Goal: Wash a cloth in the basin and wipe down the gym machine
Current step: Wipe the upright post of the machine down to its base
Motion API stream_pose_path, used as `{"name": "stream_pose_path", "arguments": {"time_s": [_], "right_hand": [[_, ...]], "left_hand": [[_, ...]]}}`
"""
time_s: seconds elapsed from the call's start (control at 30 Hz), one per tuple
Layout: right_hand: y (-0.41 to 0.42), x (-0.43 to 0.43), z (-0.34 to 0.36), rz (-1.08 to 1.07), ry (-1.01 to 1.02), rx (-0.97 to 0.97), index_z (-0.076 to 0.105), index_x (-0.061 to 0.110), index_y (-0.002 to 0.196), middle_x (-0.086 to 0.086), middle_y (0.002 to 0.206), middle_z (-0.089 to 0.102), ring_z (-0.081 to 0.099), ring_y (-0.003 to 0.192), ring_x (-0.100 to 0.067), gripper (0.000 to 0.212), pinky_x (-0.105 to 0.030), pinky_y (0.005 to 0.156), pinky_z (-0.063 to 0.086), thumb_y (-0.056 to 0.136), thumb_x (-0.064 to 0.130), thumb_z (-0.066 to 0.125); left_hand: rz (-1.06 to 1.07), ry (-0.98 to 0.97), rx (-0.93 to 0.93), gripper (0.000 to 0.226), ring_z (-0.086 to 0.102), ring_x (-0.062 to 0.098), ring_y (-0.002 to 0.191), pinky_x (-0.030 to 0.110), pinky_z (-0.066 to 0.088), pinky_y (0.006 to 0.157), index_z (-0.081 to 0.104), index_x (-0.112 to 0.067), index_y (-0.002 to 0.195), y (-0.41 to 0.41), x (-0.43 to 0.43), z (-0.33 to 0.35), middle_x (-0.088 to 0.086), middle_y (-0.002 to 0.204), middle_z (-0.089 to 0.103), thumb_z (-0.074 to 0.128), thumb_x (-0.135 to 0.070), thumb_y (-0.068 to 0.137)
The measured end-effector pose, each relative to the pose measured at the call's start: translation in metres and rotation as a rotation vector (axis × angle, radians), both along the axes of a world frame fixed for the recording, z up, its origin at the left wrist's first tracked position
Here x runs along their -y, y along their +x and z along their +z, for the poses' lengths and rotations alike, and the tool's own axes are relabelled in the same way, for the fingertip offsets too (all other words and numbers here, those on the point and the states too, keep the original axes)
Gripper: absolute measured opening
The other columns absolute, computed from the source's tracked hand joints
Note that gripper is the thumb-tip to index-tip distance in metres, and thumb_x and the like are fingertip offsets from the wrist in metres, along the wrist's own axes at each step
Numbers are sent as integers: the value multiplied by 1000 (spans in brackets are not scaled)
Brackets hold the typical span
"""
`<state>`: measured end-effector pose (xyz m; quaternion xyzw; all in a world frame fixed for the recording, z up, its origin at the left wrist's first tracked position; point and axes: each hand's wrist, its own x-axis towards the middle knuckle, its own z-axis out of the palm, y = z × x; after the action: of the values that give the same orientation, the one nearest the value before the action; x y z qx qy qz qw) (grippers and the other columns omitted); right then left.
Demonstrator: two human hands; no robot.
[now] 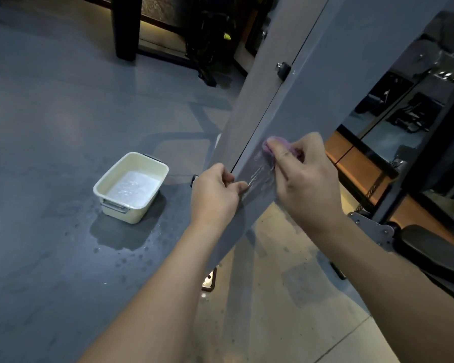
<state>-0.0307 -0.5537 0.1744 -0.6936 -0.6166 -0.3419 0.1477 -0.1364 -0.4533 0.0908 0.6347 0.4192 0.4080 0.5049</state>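
step: wiping stage, by the look of it; cloth [278,146] is pressed on the grey panel [312,82] of the machine, wet streaks just below it
right hand [306,176]: fingers curled round the cloth, bunching it against the panel
left hand [215,197]: grips the panel's edge just left of and below the cloth, thumb on the face, fingers wrapped behind (steadying it, probably)
basin [131,187]: on the floor well left of the panel, water inside, splashes round it
next: likely slide the cloth along the panel onto dry areas, keeping pressure; re-wet at the basin when it drags
count: 1 cloth, 1 basin, 1 panel, 2 hands
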Motion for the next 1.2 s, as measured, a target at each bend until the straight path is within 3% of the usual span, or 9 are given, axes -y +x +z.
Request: {"name": "stream_pose_path", "arguments": {"time_s": [0.2,0.37,0.5,0.6,0.7,0.8,0.9,1.07,1.2], "right_hand": [[-3,8,-41,-9,-272,38,65,9,123,-8,92,46,49,72,-26,30,-38,47,46,93,9,71],[-2,-11,-3,50,16,-74,61,14,125,-7,95,51,59,79,-28,22,-41,52,48,103,17,59],[-8,-10,-54,75,-154,-22,70,12,119,-6,94,39,54,71,-31,37,-31,47,35,83,7,78],[-7,3,-76,46,-130,-494,78,22,109,3,91,45,64,81,-15,22,-32,71,55,93,11,70],[-21,22,-77,38,1,-971,77,25,118,17,101,65,59,105,7,32,-10,92,43,102,6,57],[-42,38,-88,57,-27,-1126,69,30,131,16,117,68,59,116,4,40,-10,97,41,105,8,50],[-54,42,-105,64,25,-1374,58,35,140,9,111,71,67,109,-1,47,-19,99,49,102,7,59],[-55,43,-121,67,-17,-1465,70,42,116,4,111,75,72,102,-10,31,-34,97,56,86,36,76],[-51,46,-123,147,-1,-1533,77,20,106,1,96,79,74,89,-18,20,-31,82,59,94,5,71]], "left_hand": [[-7,24,-40,29,61,19,75,31,48,67,64,-13,86,-4,5,-4,-6,77,64,86,-33,81],[-5,9,-73,25,62,19,83,32,47,72,62,-20,84,-3,3,-9,-6,84,65,84,-31,81],[-31,95,-140,20,64,21,86,33,50,78,64,-20,87,-11,2,-17,-4,88,68,81,-30,85],[-117,66,-169,23,64,14,83,28,50,75,63,-21,99,-27,-1,-21,-5,88,68,81,-25,86],[-239,-30,-5,16,68,15,77,29,55,75,64,-22,101,-47,-4,-21,-1,86,72,77,-22,91],[-393,-146,100,19,67,15,70,33,58,73,71,-12,95,-61,3,-20,2,80,74,69,-31,97],[-517,-172,27,29,65,17,65,33,55,66,73,-8,92,-65,11,-28,4,77,74,74,-37,91],[-630,-201,-20,16,71,14,86,32,57,86,77,-10,108,-82,9,-45,7,99,79,64,-10,100],[-700,-259,-12,46,71,32,107,44,53,104,77,-9,115,-91,10,-48,13,110,77,39,11,99]]}}
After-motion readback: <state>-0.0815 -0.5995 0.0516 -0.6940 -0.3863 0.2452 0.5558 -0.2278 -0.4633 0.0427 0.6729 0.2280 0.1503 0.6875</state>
